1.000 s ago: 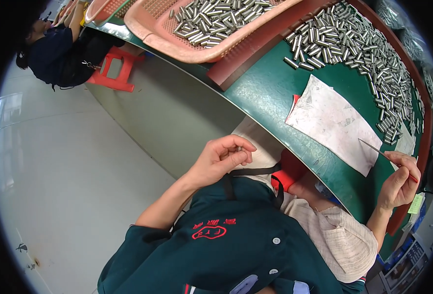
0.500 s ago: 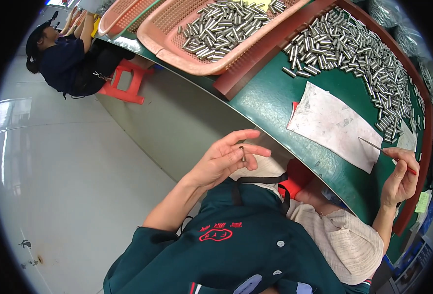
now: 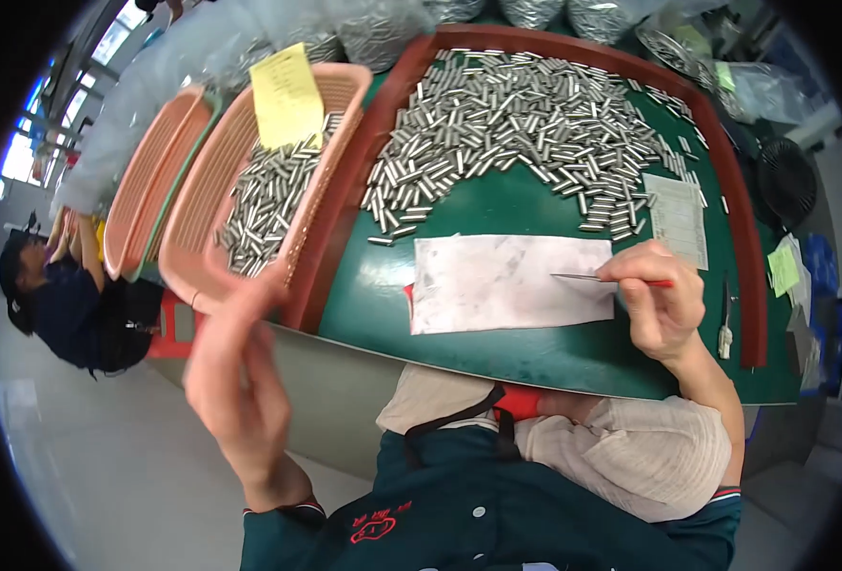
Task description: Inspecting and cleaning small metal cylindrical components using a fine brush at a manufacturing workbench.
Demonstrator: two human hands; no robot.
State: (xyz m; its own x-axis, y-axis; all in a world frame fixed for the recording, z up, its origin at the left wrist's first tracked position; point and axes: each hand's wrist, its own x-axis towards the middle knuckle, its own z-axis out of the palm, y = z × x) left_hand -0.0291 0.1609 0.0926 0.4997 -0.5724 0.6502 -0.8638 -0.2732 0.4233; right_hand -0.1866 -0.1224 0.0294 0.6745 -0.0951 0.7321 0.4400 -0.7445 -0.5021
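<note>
- Left hand (image 3: 240, 376) first: it's a motion smear with the fingers pointing up and away, so I can't tell whether anything is pinched in it.
- Half a second ago it was over the lap, thumb and fingers around a small metal piece; now it's up at the near end of the pink basket (image 3: 190, 214). Can't tell if it's touching the rim.
- Right hand (image 3: 666, 300) is closed around a thin pointed tool (image 3: 581, 277) with a red end, same grip as before. Tip aims left, over the white sheet (image 3: 497, 285), about the same part of it as earlier.
- The view has swung too, so more of the baskets shows now.
- Edges: the table's near edge (image 3: 421, 364) runs under the left hand and passes just below the right one. The red-brown divider (image 3: 340, 205) is just right of the left fingertips, and the red-brown side rail (image 3: 746, 276) is a bit right of the right hand.
- Room: bare green tabletop (image 3: 368, 309) shows between the divider and the sheet, plus a strip on the sheet's near side, left of the right hand.
- Further out, the big heap of metal pins (image 3: 516, 124) curves beyond the sheet, ahead of the right hand; more pins (image 3: 268, 205) sit in the basket past the left fingertips.
</note>
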